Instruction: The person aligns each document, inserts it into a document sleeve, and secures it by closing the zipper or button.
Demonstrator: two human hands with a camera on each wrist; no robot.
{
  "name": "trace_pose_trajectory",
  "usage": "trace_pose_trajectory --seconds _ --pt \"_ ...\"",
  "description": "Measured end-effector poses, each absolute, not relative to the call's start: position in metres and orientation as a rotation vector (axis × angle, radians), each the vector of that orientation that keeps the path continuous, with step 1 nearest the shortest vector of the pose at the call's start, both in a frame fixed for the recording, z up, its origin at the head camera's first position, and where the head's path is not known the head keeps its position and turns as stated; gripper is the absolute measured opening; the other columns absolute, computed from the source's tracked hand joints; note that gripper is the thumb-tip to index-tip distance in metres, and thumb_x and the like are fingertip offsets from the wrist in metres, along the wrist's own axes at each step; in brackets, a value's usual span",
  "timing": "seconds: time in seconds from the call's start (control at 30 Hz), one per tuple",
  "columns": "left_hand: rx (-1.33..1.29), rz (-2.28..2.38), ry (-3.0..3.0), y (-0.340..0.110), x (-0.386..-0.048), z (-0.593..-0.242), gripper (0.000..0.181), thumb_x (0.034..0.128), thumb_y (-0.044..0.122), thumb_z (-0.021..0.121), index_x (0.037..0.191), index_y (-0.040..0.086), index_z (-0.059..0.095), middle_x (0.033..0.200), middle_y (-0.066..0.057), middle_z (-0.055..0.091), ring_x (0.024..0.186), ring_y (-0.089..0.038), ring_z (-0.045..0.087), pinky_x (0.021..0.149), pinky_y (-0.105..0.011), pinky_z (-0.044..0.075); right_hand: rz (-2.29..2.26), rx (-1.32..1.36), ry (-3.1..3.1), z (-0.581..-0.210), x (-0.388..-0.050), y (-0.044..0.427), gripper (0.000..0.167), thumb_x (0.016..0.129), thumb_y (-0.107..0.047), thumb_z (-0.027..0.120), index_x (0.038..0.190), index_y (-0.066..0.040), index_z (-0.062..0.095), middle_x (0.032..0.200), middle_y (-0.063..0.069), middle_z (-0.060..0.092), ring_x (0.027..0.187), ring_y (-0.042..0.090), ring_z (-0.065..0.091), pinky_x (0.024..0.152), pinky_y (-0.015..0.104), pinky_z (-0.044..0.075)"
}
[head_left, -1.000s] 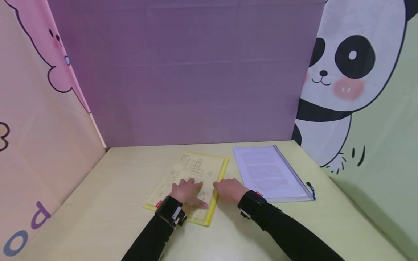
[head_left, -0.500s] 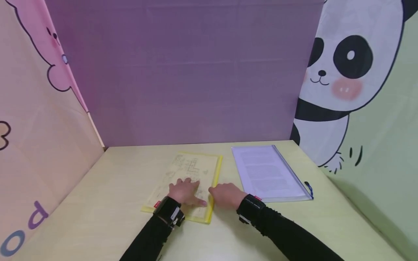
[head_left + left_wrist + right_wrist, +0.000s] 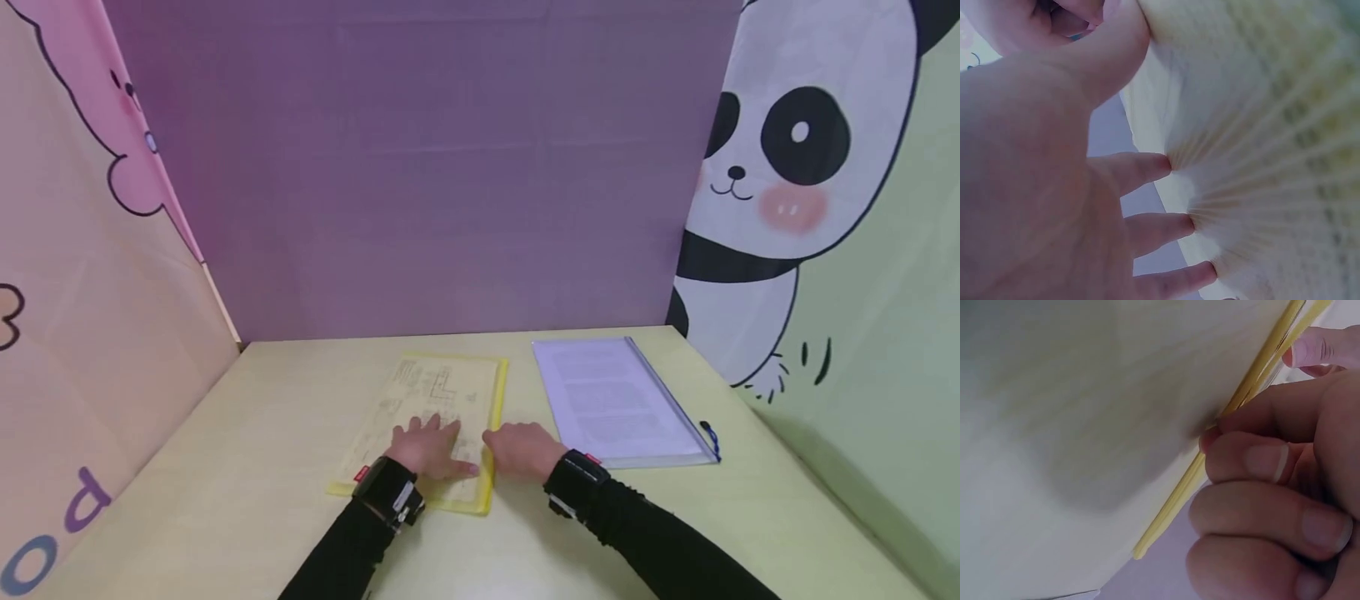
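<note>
A clear report cover (image 3: pixel 457 383) with a yellow slide bar (image 3: pixel 497 396) lies on the table, a printed drawing showing through it. My left hand (image 3: pixel 431 450) rests spread on the cover, thumb towards the bar. In the left wrist view, the fingertips of the left hand (image 3: pixel 1035 144) press on its surface. At the cover's right edge my right hand (image 3: pixel 525 450) pinches the bar. Seen from the right wrist, the thumb and forefinger of the right hand (image 3: pixel 1272 487) are at the yellow bar (image 3: pixel 1169 506), with the other fingers curled in. The underside of the bar is hidden.
A second clear report cover (image 3: pixel 615 400) with printed sheets and a dark bar lies to the right, a dark blue cord (image 3: pixel 711 442) at its corner. The table (image 3: pixel 285 417) ends at a purple backdrop (image 3: pixel 450 167). A panda-printed wall (image 3: pixel 802 208) stands right.
Over the last second the yellow-barred cover has turned slightly, its far end shifting left so the bar points more straight away. Both hands keep their places on it.
</note>
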State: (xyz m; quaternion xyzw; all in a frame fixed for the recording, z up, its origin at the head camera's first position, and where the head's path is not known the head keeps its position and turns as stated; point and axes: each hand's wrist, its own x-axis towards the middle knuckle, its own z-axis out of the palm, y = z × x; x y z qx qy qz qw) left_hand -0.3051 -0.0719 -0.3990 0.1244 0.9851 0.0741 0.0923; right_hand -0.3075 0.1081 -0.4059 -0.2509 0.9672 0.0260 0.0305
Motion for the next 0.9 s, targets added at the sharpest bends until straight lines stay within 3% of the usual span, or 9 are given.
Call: trace_pose_trajectory --seconds 0.3,0.53,0.77,0.9 --pt "0.521 0.202 2.868 -0.077 -0.308 -0.393 0.088 0.0829 0.066 0.071 0.153 0.018 0.047 0.158 -0.018 0.040 0.142 -0.046 0.035 0.114 -0.064 0.028 0.060 -0.706 3.038 -0.403 -0.316 0.118 0.007 0.099 -0.015 0.058 0.097 -0.012 0.064 0.075 0.003 0.055 0.065 0.021 0.052 0.060 0.039 0.051" --pt "0.572 0.198 2.893 -0.077 -0.307 -0.391 0.085 0.0809 0.062 0.076 0.150 0.021 0.050 0.145 -0.015 0.050 0.128 -0.039 0.049 0.103 -0.060 0.043 0.123 -0.656 3.047 -0.398 -0.329 0.123 0.007 0.100 -0.015 0.058 0.096 -0.012 0.063 0.081 0.006 0.061 0.074 0.025 0.061 0.068 0.044 0.055" --pt "0.464 0.181 2.898 -0.071 -0.309 -0.391 0.081 0.0837 0.064 0.072 0.152 0.026 0.050 0.155 -0.016 0.044 0.140 -0.043 0.039 0.107 -0.074 0.028 0.157 -0.617 3.019 -0.396 -0.340 0.122 0.007 0.100 -0.016 0.060 0.103 -0.012 0.064 0.088 0.007 0.063 0.078 0.024 0.060 0.072 0.043 0.054" --pt "0.417 0.184 2.896 -0.070 -0.313 -0.389 0.080 0.0834 0.064 0.072 0.152 0.029 0.049 0.158 -0.013 0.041 0.143 -0.041 0.037 0.106 -0.077 0.028 0.177 -0.623 3.030 -0.396 -0.345 0.120 0.005 0.099 -0.015 0.061 0.101 -0.012 0.064 0.088 0.007 0.064 0.077 0.024 0.060 0.072 0.043 0.054"
